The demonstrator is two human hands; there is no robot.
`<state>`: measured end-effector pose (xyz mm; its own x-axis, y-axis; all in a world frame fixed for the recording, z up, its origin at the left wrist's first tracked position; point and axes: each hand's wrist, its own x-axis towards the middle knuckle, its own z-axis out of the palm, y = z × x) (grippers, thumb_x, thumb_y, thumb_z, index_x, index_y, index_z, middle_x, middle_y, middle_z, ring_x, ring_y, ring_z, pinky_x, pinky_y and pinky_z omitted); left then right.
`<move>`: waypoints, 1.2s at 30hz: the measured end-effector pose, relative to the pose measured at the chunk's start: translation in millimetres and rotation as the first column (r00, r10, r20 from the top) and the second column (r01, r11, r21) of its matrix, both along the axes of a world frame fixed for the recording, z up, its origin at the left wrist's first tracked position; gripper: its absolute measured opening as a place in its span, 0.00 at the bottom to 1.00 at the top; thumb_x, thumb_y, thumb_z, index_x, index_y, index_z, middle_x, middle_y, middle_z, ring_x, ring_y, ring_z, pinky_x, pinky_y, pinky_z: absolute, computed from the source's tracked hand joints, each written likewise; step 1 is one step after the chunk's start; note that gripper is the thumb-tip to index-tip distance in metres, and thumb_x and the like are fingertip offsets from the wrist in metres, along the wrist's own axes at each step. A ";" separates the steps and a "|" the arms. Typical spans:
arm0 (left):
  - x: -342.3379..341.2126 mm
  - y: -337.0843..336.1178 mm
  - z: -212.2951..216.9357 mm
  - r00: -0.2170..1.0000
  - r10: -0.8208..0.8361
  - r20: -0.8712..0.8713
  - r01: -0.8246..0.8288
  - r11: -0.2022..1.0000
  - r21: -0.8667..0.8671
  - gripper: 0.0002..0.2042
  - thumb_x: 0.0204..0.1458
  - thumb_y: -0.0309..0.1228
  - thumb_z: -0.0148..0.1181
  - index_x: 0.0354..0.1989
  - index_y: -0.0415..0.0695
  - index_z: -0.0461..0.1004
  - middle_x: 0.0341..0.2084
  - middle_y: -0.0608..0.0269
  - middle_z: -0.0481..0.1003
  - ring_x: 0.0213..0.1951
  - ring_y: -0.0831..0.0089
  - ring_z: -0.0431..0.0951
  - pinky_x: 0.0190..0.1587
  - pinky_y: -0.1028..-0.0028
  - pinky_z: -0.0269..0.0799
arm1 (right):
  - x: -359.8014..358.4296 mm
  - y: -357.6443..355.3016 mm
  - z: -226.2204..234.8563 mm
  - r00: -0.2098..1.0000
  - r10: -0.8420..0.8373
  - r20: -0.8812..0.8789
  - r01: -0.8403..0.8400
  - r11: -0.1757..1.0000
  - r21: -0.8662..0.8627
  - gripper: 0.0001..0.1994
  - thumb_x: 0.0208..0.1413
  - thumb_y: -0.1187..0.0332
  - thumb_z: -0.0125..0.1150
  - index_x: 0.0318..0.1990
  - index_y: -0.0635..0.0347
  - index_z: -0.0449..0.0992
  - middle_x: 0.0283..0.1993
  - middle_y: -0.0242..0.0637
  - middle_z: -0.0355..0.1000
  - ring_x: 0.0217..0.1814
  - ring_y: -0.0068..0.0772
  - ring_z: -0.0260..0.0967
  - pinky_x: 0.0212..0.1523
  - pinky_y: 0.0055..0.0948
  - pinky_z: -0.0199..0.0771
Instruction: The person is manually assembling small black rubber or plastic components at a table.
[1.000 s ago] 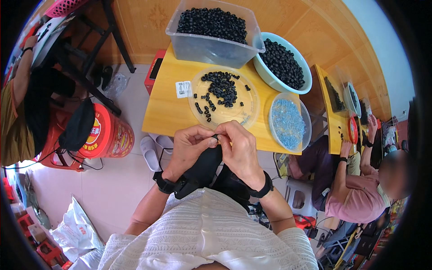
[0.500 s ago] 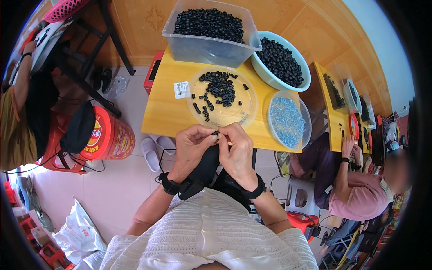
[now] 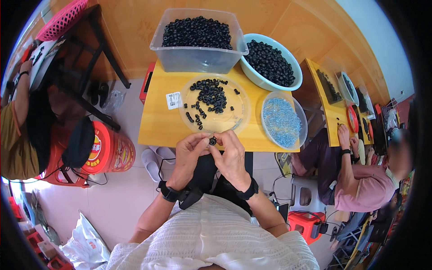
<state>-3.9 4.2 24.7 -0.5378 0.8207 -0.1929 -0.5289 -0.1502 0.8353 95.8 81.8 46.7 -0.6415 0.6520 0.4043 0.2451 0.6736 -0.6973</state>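
My left hand [image 3: 188,158] and my right hand [image 3: 233,157] meet at the near edge of a small yellow table [image 3: 158,127]. Together their fingertips pinch one small black ring-shaped part [image 3: 212,141]. Just beyond the hands lies a clear round lid [image 3: 236,118] with a heap of the same black parts [image 3: 211,95]. To its right stands a clear dish of small blue pieces [image 3: 281,121]. Both wrists wear black bands.
A clear tub [image 3: 197,57] and a pale green bowl [image 3: 252,74], both full of black parts, stand at the table's far side. A red drum stool [image 3: 108,152] is on my left. Another person [image 3: 360,180] sits at a second table [image 3: 330,120] on my right; a third person [image 3: 18,130] is at far left.
My hands have stayed together on the small part, shifting slightly closer to the table edge. Nothing else has visibly moved.
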 end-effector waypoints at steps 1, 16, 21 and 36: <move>-1.8 1.0 -0.7 1.000 -0.006 -0.004 0.006 1.000 0.003 0.08 0.53 0.25 0.54 0.39 0.36 0.73 0.34 0.61 0.75 0.35 0.79 0.75 0.38 0.80 0.72 | 0.9 2.5 0.8 1.000 -0.006 -0.004 0.006 1.000 0.003 0.13 0.40 0.80 0.60 0.36 0.65 0.69 0.30 0.44 0.63 0.34 0.48 0.65 0.32 0.38 0.66; -0.1 0.8 -11.4 0.925 -0.251 -0.284 0.186 0.953 -0.237 0.12 0.56 0.30 0.51 0.25 0.37 0.75 0.20 0.70 0.72 0.25 0.85 0.69 0.31 0.82 0.67 | 9.0 5.8 -9.3 0.999 0.038 0.039 -0.040 0.998 0.052 0.10 0.38 0.80 0.57 0.32 0.66 0.67 0.30 0.46 0.63 0.35 0.51 0.64 0.34 0.40 0.66; 1.2 2.8 -19.4 0.936 -0.248 -0.248 0.190 0.953 -0.237 0.11 0.55 0.29 0.51 0.27 0.36 0.76 0.20 0.70 0.72 0.24 0.85 0.69 0.31 0.82 0.67 | 8.9 3.8 -17.9 0.999 0.002 0.043 -0.004 0.999 0.048 0.10 0.38 0.81 0.56 0.32 0.65 0.66 0.30 0.46 0.63 0.36 0.51 0.63 0.34 0.41 0.66; -6.5 -0.7 0.2 0.960 -0.225 -0.167 0.188 0.959 -0.210 0.18 0.59 0.37 0.47 0.49 0.36 0.69 0.37 0.58 0.74 0.33 0.76 0.75 0.38 0.79 0.72 | 2.9 93.3 -1.7 0.994 -0.102 0.025 0.100 0.992 0.082 0.08 0.44 0.71 0.59 0.33 0.61 0.72 0.20 0.42 0.65 0.22 0.40 0.66 0.22 0.34 0.64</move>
<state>-10.4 3.5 24.9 -0.4018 0.8755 -0.2684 -0.3630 0.1168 0.9245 98.6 175.1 45.0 -0.5866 0.6797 0.4404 0.3341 0.6984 -0.6330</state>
